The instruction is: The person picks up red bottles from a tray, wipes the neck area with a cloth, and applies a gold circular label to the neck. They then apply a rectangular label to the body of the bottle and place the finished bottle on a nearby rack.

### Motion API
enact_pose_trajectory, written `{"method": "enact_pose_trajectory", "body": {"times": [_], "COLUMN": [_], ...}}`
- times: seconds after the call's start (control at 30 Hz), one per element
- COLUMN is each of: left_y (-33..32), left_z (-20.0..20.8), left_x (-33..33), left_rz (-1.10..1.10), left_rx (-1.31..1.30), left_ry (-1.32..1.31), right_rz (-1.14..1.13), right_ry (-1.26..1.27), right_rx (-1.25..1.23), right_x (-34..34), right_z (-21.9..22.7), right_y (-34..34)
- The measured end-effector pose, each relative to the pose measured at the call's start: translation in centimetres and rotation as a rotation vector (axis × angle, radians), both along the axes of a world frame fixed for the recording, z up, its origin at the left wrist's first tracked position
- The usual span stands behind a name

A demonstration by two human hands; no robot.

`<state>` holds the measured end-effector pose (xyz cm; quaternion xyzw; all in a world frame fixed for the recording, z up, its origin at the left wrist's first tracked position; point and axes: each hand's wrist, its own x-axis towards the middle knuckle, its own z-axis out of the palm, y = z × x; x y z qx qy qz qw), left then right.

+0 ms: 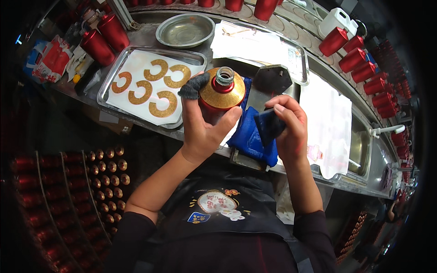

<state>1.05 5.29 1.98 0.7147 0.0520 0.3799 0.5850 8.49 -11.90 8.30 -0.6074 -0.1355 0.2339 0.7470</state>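
Note:
A red bottle with a gold, ring-shaped shoulder point(210, 95) and an uncapped clear glass neck stands upright in my left hand point(200, 132). Dark cloth covers a finger of that hand, and its thumb presses against the bottle's side. My right hand point(293, 129) pinches a flat dark scraper point(268, 125), held just right of the bottle and apart from it. Beneath the scraper lies a blue cloth pad point(250, 143). To the left, a metal tray point(105, 86) bears a white sheet with several gold C-shaped decals point(163, 103).
Behind the tray is a round metal basin point(185, 31). Two red bottles point(98, 48) stand at far left. White papers point(248, 43) lie at the back, near a dark angular block point(272, 79). A sink point(362, 150) is at right. Racks of red bottles point(54, 195) fill the lower left.

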Motion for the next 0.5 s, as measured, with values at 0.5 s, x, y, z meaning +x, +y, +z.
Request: {"method": "enact_pose_trajectory", "body": {"times": [0.5], "left_y": [0.3], "left_z": [0.0], "left_x": [-0.3], "left_rz": [-0.155], "left_rx": [-0.124], "left_ry": [0.06], "right_rz": [-0.015], "right_ry": [-0.11], "right_rx": [-0.082], "right_x": [-1.1], "right_z": [-1.5], "right_y": [4.3]}}
